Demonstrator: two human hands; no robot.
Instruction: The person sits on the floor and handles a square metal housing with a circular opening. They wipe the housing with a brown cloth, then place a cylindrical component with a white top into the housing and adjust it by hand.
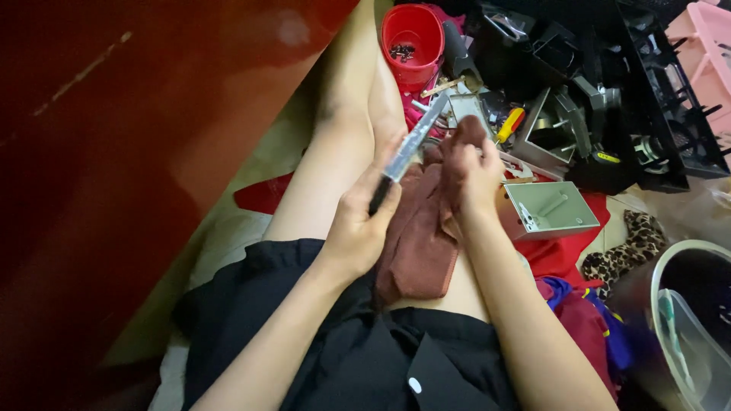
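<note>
**Tool and cloth held over the lap amid a spread of parts**

A long, slim tool with a clear handle and dark shaft (409, 150) is clasped in the left hand (358, 228), fingers wrapped tight around its lower end so the upper length slants up and away from the grip, free to be worked on. Just beside that grip, the right hand (474, 179) pinches a bunched brown cloth (423, 228), whose upper fold sits close to the tool while the rest drapes down over the person's bare thigh, which serves as a rest. Beyond the tool's far tip stands a red cup (412, 38) with small dark pieces inside. To the right of the cloth lie a grey metal box (550, 209), a yellow-handled screwdriver (509, 124) and black plastic crates (655, 106). The person sits on a cluttered floor beside a dark red panel (114, 152).
</note>
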